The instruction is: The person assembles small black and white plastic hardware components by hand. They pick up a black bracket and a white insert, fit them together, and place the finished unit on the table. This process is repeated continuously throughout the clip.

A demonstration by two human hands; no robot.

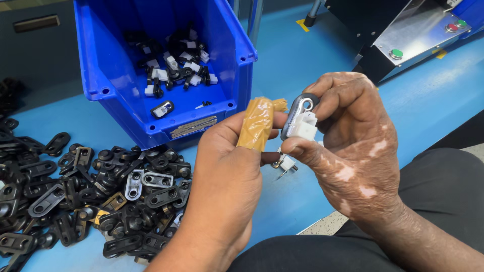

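Two hands meet above the blue tabletop [312, 65]: the right hand [353, 146] pinches a grey bracket with a white clip [301, 120] upright, presumably to face it, while the left hand [227, 176], its thumb wrapped in tan tape [257, 123], steadies it. A blue bin [116, 75] and a pile of black brackets [96, 196] sit near.

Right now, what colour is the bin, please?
Blue bin, clearest in the head view.

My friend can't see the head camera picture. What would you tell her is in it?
A right hand pinches a small metal and white plastic part beside a left hand with a taped thumb. Behind them: a blue bin and a pile of black parts.
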